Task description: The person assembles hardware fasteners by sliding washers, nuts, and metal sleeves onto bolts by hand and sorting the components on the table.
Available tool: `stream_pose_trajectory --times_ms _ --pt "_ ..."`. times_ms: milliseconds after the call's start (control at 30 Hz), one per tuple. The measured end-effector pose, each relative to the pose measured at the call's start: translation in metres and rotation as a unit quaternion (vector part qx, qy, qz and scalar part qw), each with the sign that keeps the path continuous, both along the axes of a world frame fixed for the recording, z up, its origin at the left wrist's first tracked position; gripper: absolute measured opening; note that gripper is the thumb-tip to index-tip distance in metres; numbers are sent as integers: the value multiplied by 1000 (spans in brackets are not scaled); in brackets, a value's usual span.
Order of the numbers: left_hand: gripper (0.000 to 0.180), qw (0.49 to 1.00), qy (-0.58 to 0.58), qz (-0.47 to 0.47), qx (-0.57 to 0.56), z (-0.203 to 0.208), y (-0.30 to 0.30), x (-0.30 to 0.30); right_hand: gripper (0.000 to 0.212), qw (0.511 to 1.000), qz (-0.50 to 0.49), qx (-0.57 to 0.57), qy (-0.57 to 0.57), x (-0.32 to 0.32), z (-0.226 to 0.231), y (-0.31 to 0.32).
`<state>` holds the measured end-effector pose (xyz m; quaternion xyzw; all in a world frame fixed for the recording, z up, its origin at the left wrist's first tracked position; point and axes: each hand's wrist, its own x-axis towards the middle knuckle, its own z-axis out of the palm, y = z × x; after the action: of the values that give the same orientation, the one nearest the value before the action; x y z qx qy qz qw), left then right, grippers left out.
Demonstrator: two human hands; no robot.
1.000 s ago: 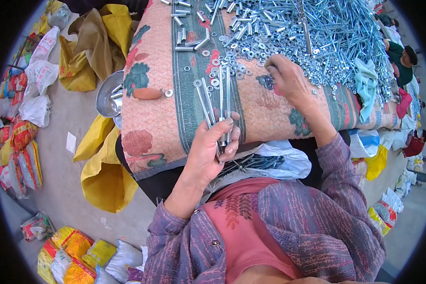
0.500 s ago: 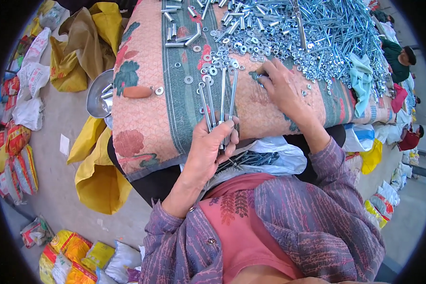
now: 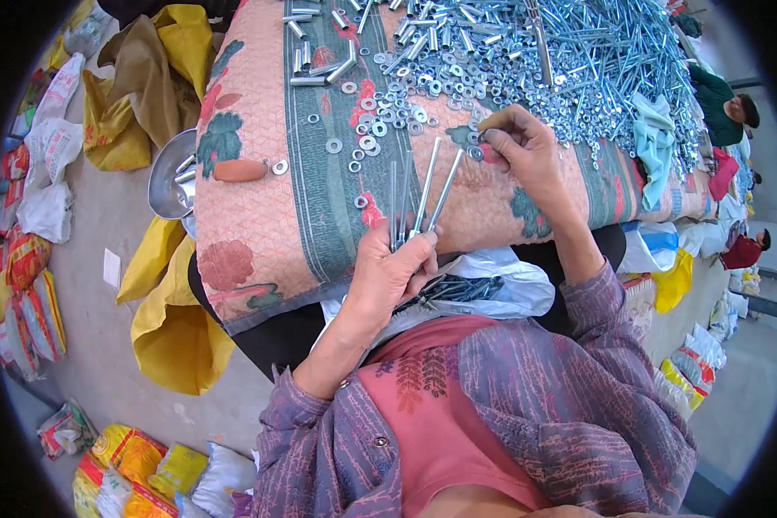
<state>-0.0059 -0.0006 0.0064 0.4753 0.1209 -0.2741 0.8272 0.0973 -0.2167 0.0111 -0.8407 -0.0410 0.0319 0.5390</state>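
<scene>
My left hand (image 3: 387, 274) is closed around several long metal bolts (image 3: 425, 192), which stick up and fan out above the fist. Over the padded floral cloth (image 3: 259, 216), my right hand (image 3: 531, 155) pinches small washers (image 3: 475, 153) between thumb and fingers; how many cannot be told. Loose flat washers (image 3: 375, 129) lie scattered on the cloth between the two hands. Beyond them spreads a big heap of bolts (image 3: 613, 60) with more washers, and short metal sleeves (image 3: 341, 69) lie on its left side.
At left are an orange-brown handle-like piece (image 3: 240, 170) and a metal bowl (image 3: 166, 190) with sleeves. An open white bag (image 3: 527, 281) of dark bolts rests by my lap. A mint cloth (image 3: 653, 147) lies right. Yellow sacks (image 3: 177, 337) stand on the floor; other people (image 3: 721, 112) sit far right.
My right hand has lifted from the cloth among the washers, now with washers in its fingertips. The bolts in my left hand lean further right; the whole view has shifted slightly.
</scene>
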Motion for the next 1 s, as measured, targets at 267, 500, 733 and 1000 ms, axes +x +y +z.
stream_pose_trajectory --times_ms 267,500,733,1000 --pt "8 1000 7 -14 14 -4 0 2 9 988 55 140 27 -28 3 20" --pt "8 999 24 -7 21 1 -1 1 8 988 -30 152 -23 -42 6 31" --pt "10 998 49 -23 -17 1 3 3 9 961 45 -121 -246 -46 10 25" --pt "10 985 -91 -79 126 -2 12 5 10 877 81 400 253 -45 22 4"
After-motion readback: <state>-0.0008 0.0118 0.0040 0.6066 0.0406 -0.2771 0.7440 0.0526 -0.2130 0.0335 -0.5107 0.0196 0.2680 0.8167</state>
